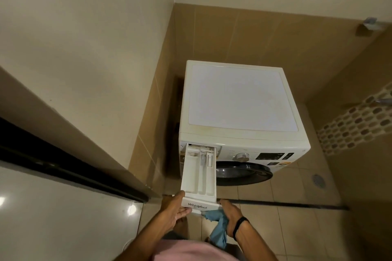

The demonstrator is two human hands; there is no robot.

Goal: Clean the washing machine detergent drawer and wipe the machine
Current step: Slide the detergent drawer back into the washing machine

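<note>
Our left hand (176, 206) grips the drawer (199, 176) at the left corner of its front panel, thumb on top and fingers underneath. Our right hand (230, 212) is curled round a blue cloth (220, 230) and touches the panel's right corner. The drawer is pulled far out of the washing machine (241, 101), beside its round door (244, 174).

Setting: domestic bathroom or wet laundry corner. Evidence: front-loading washing machine (241, 99) just beyond the fingers (185, 211), backed into a corner of tan tiled walls (275, 34). Round floor drain (318, 180) in the tiled floor (297, 229), right of the fingers. Mosaic strip (358, 121) further right.
</note>
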